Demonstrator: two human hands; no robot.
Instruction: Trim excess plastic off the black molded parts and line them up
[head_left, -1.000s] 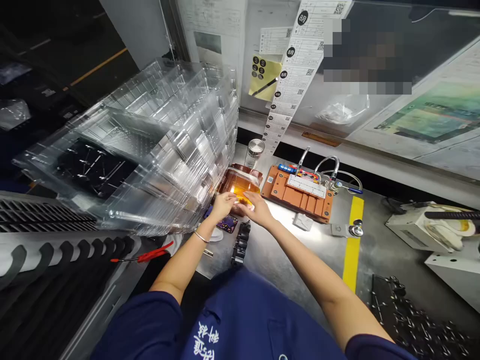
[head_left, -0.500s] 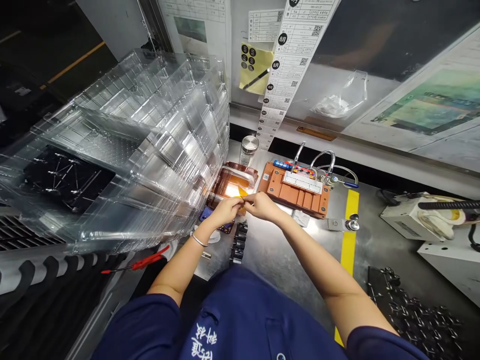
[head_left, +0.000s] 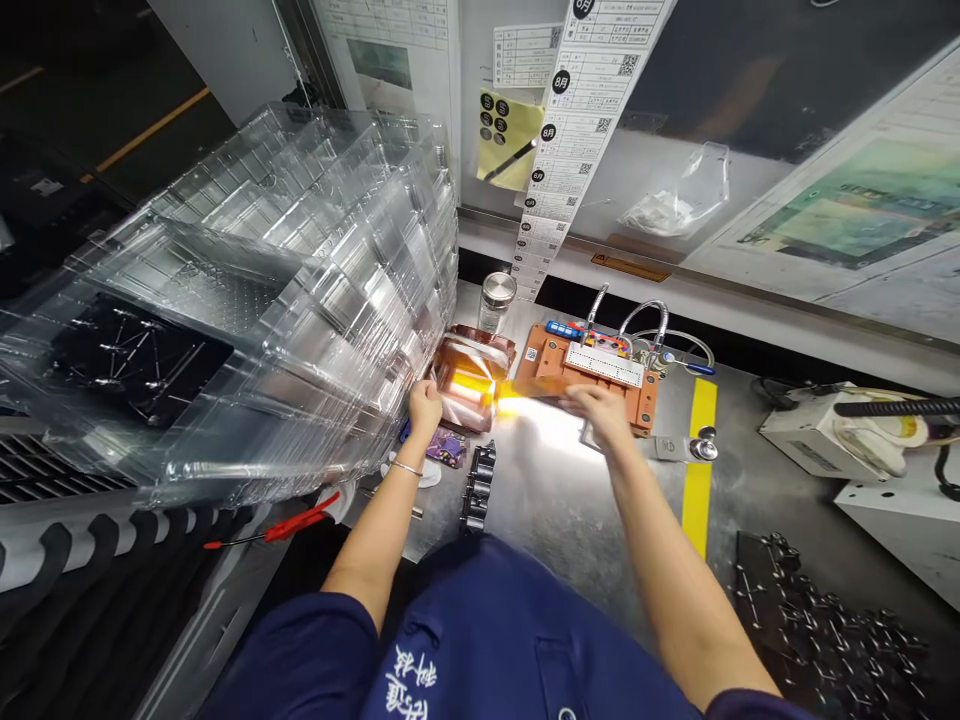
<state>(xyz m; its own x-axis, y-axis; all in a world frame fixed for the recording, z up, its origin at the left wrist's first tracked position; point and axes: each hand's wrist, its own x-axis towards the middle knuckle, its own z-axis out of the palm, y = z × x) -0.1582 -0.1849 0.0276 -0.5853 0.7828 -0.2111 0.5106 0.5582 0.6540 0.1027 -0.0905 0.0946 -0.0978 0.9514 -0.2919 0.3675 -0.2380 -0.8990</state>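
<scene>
A roll of amber tape (head_left: 471,385) sits in a brown holder (head_left: 480,345) on the steel bench beside the clear trays. My left hand (head_left: 424,406) is curled against the holder's left side, steadying it. My right hand (head_left: 602,410) is smeared by motion in front of the orange fixture (head_left: 559,372), with its fingers pinched. A glowing strip of amber tape (head_left: 525,402) stretches from the roll to that hand.
A tall stack of clear plastic trays (head_left: 262,290) leans over the bench at left. A metal-lidded jar (head_left: 496,298), a purple circuit board (head_left: 444,447), a black linked part (head_left: 478,485), a red tool (head_left: 289,522), a yellow floor-tape line (head_left: 697,470) and a white device (head_left: 840,445) lie around.
Both hands were pinched together at the roll. Now my right hand has swept right, drawing a strip of tape out, while my left hand has settled on the holder.
</scene>
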